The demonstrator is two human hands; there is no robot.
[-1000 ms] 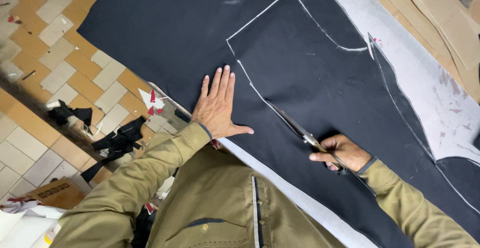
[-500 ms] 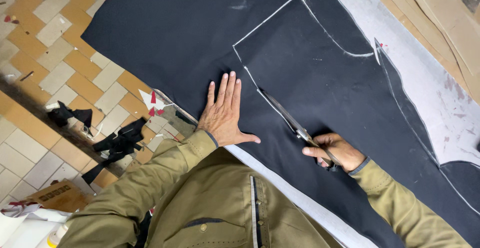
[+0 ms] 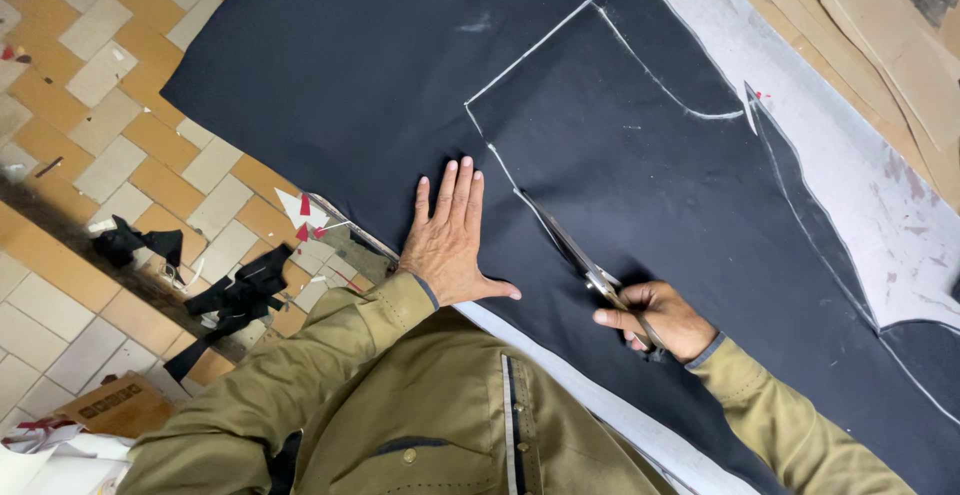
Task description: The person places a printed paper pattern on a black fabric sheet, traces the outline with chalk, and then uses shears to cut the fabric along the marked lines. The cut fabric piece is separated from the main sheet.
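Note:
A large sheet of dark navy fabric (image 3: pixel 380 75) lies spread over a cutting table, with white chalk pattern lines (image 3: pixel 560 35) drawn on it. My left hand (image 3: pixel 450 240) presses flat on the fabric, fingers spread, just left of a chalk line. My right hand (image 3: pixel 660 317) grips metal scissors (image 3: pixel 580 255), whose blades point up along that chalk line into the cloth. The cut runs from the table's near edge toward the chalk corner.
A white table surface (image 3: pixel 880 205) shows at the right, with brown cardboard sheets (image 3: pixel 860 25) beyond it. Below left is a tiled floor (image 3: pixel 90 105) strewn with black fabric scraps (image 3: pixel 240 295), red bits, and a small cardboard box (image 3: pixel 120 407).
The scissors and my right hand have advanced up along the chalk line. My left hand stays flat on the fabric beside the cut.

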